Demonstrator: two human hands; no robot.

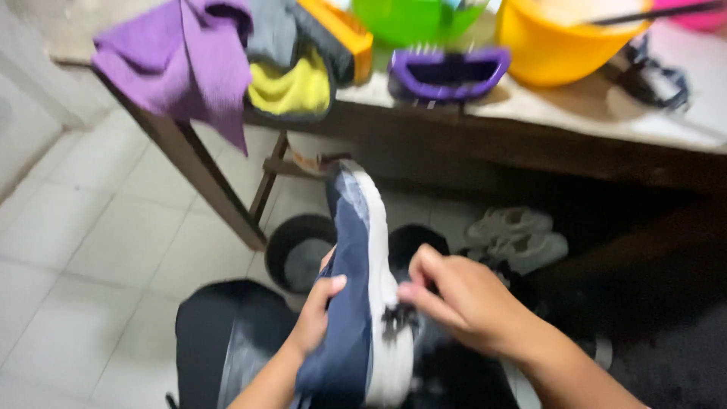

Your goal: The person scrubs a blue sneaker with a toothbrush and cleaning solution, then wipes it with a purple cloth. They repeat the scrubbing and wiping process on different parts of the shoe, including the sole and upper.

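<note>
The left hand (316, 314) grips the upper of a navy sneaker (356, 295) held toe-up on its side, while the right hand (462, 299) presses its fingers against the white sole just across from the left thumb, close to a small dark clump there. Just beyond the hands, a dark round bucket (291, 250) and a pair of pale shoes (515, 238) sit on the tiled floor (91, 250). Farther past them a wooden table (530, 140) carries a purple cloth (182, 60), a purple scrub brush (448, 74) and a yellow basin (560, 42).
</note>
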